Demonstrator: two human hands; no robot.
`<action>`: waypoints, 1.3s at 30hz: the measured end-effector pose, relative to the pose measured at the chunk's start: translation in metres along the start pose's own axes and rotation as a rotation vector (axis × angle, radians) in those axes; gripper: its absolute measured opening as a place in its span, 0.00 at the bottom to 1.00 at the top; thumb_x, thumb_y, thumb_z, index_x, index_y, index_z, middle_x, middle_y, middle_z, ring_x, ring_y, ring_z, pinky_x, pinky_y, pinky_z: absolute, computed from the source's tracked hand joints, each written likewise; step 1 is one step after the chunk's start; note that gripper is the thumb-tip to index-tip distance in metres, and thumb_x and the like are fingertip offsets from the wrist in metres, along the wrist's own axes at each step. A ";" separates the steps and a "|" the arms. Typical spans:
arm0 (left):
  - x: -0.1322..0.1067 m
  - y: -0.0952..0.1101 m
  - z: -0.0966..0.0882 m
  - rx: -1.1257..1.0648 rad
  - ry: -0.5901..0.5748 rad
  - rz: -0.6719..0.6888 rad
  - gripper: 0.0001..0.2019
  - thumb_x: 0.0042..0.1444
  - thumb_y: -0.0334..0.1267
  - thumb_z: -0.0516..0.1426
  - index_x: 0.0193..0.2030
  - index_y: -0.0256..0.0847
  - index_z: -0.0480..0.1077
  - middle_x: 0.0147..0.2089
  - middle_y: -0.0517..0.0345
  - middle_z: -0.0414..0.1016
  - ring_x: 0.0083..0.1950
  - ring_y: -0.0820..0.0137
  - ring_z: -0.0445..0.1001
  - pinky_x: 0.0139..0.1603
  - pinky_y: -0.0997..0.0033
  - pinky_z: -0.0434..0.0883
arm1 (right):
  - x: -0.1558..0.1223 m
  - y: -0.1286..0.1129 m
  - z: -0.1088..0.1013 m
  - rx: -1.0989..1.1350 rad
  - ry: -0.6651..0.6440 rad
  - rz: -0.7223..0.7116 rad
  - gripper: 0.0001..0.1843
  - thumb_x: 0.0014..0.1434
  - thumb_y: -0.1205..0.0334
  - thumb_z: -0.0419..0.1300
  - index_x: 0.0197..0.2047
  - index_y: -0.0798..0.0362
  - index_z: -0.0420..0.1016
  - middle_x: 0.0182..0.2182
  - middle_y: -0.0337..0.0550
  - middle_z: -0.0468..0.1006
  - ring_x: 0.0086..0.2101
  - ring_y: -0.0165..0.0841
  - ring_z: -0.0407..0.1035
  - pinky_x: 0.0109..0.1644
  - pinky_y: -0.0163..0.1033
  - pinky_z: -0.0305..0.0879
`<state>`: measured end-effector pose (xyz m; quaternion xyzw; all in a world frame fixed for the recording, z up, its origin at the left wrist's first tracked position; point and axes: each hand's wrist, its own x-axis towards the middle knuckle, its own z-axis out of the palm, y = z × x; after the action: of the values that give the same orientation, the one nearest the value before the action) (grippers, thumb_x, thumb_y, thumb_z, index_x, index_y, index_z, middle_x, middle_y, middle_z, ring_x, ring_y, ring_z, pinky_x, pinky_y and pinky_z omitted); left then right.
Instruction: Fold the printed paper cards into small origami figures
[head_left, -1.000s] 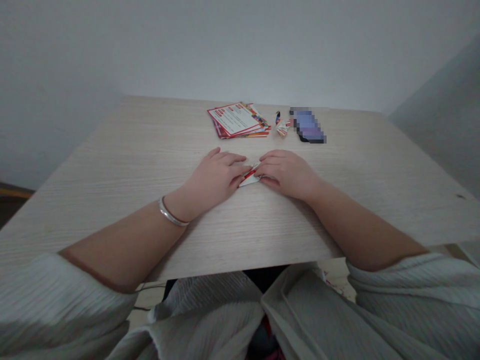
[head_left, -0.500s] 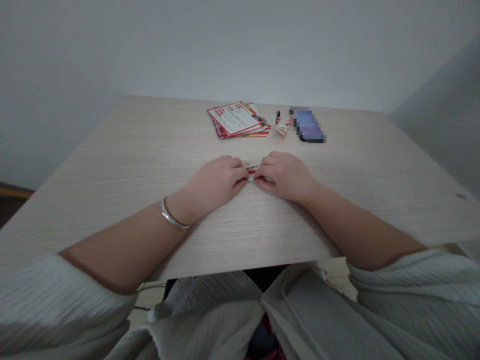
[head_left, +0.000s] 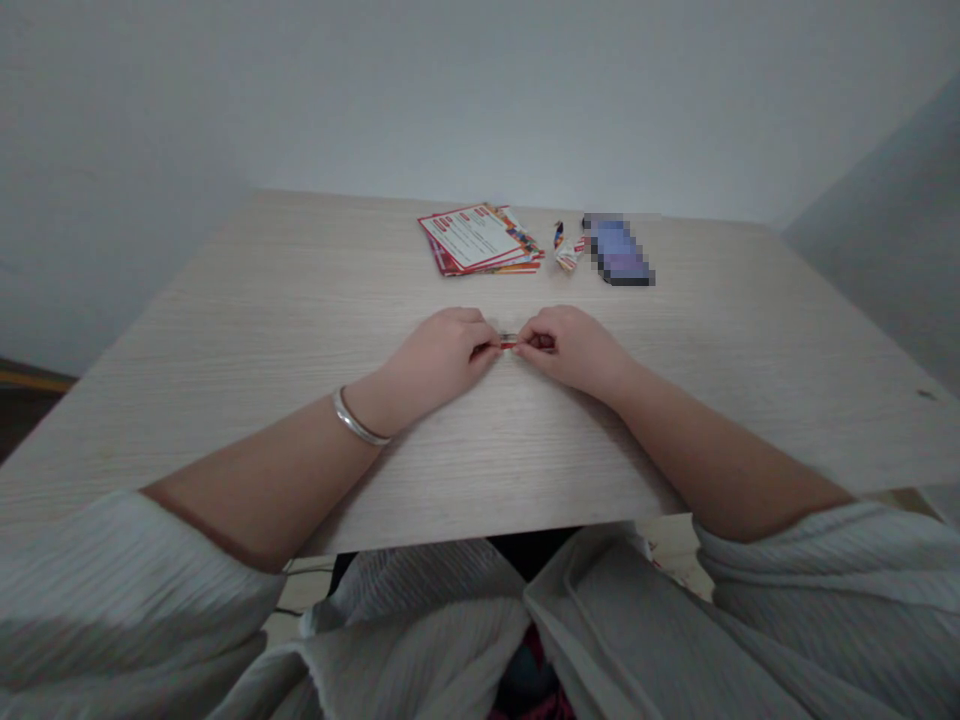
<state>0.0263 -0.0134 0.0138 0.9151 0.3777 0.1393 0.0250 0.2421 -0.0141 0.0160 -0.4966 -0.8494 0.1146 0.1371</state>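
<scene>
Between my two hands is a small, narrow strip of folded paper (head_left: 508, 342), white with a red band, just over the table top. My left hand (head_left: 450, 350), with a silver bangle on its wrist, pinches the strip's left end. The right end is pinched in the fingertips of my right hand (head_left: 574, 345). Only the short middle of the paper shows; my fingers cover both its ends.
Beyond my hands lies a fanned stack of printed leaflets (head_left: 476, 238). To its right are a small folded paper piece (head_left: 566, 255) with coloured stripes and a blurred-out phone (head_left: 621, 250). All rest on a pale wood-grain table (head_left: 262, 290) against a wall.
My right fingertips have shifted slightly right, and the paper strip between the hands looks narrower. Both hands keep their pinch. The leaflets, paper piece and phone stay put.
</scene>
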 end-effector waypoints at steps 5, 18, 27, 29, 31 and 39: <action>0.002 0.001 0.000 -0.033 -0.018 -0.068 0.15 0.70 0.37 0.54 0.36 0.34 0.79 0.35 0.49 0.77 0.38 0.63 0.74 0.44 0.62 0.72 | 0.001 0.003 0.003 0.017 0.012 0.007 0.12 0.67 0.60 0.63 0.34 0.54 0.84 0.33 0.46 0.83 0.35 0.34 0.70 0.42 0.41 0.59; -0.001 0.004 0.002 0.057 -0.036 -0.173 0.16 0.70 0.42 0.53 0.39 0.35 0.79 0.37 0.45 0.79 0.41 0.58 0.76 0.45 0.56 0.73 | 0.003 -0.006 0.003 -0.078 0.013 0.184 0.16 0.67 0.50 0.63 0.34 0.51 0.85 0.34 0.45 0.86 0.33 0.35 0.72 0.37 0.41 0.55; 0.000 0.005 0.001 0.079 -0.056 -0.193 0.17 0.70 0.43 0.54 0.38 0.35 0.79 0.36 0.46 0.80 0.41 0.57 0.77 0.43 0.57 0.72 | 0.004 -0.010 0.004 -0.165 0.000 0.163 0.17 0.68 0.51 0.61 0.34 0.52 0.85 0.34 0.46 0.86 0.34 0.37 0.73 0.38 0.43 0.54; 0.000 0.005 0.000 0.079 -0.059 -0.203 0.17 0.70 0.42 0.53 0.38 0.35 0.80 0.36 0.46 0.80 0.41 0.57 0.78 0.42 0.58 0.72 | 0.005 -0.011 0.004 -0.160 -0.004 0.171 0.16 0.67 0.52 0.62 0.34 0.51 0.85 0.35 0.46 0.86 0.34 0.37 0.73 0.39 0.43 0.54; 0.000 0.005 0.000 0.084 -0.062 -0.212 0.17 0.69 0.41 0.53 0.38 0.35 0.80 0.36 0.45 0.80 0.41 0.56 0.78 0.42 0.57 0.72 | 0.005 -0.013 0.004 -0.160 -0.003 0.178 0.16 0.67 0.52 0.62 0.34 0.51 0.85 0.35 0.45 0.86 0.34 0.37 0.73 0.39 0.44 0.54; 0.000 0.004 0.002 0.096 -0.035 -0.223 0.16 0.68 0.42 0.54 0.38 0.36 0.80 0.36 0.44 0.81 0.41 0.54 0.78 0.40 0.57 0.71 | 0.005 -0.015 0.005 -0.222 0.001 0.165 0.16 0.67 0.52 0.61 0.33 0.51 0.84 0.35 0.47 0.86 0.35 0.38 0.74 0.38 0.44 0.54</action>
<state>0.0299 -0.0161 0.0129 0.8699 0.4827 0.1012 0.0031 0.2260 -0.0178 0.0174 -0.5768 -0.8131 0.0304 0.0718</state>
